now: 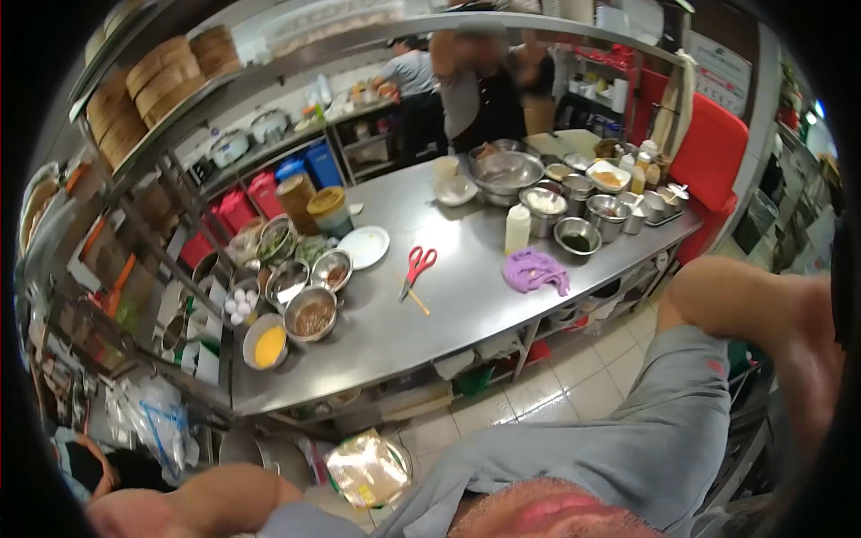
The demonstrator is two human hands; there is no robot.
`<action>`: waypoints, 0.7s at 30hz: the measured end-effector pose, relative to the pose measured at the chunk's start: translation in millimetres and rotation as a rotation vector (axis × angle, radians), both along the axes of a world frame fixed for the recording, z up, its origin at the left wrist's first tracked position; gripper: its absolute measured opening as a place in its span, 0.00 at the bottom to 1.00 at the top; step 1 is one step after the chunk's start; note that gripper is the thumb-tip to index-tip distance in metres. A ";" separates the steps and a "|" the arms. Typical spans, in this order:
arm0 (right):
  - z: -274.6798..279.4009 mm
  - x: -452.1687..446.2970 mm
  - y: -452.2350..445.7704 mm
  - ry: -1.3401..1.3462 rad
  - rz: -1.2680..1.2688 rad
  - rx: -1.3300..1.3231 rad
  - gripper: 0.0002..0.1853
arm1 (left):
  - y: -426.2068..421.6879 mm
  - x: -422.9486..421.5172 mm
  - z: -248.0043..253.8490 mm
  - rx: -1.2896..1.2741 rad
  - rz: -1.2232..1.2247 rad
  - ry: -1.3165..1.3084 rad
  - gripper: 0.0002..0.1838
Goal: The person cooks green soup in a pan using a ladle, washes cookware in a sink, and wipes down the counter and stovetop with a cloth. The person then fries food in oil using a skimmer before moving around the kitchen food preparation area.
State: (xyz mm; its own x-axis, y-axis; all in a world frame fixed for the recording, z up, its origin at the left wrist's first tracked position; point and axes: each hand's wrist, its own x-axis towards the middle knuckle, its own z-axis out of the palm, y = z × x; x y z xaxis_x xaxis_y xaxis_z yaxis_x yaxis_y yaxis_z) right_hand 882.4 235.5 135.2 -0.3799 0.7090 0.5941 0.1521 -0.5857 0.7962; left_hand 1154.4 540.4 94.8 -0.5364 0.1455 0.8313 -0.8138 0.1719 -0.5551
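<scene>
Both of my arms are bent, and neither hand shows; each runs out of the frame's edge. Red-handled scissors (pixel 418 269) lie on the steel table (pixel 377 314) beside a thin wooden stick (pixel 418 300). To their left is a white plate (pixel 364 247). A crumpled purple cloth (pixel 535 272) rests near the table's front edge, just below a squeeze bottle (pixel 517 229). At the table's left end are a bowl of yellow liquid (pixel 268 346), a bowl of brown contents (pixel 314 316) and white eggs (pixel 239 307).
A large metal bowl (pixel 508 172) and several small containers stand along the back right. Across the table a person in a dark apron (pixel 489 103) faces this way; others work behind. Red stacked chairs (pixel 708 148) stand at the right. An overhead shelf holds bamboo steamers (pixel 160 76).
</scene>
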 end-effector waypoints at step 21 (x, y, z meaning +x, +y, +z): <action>-294.4 217.9 -88.5 2.009 0.185 1.395 0.35 | 154.9 -87.3 -722.2 1.120 1.217 2.291 0.23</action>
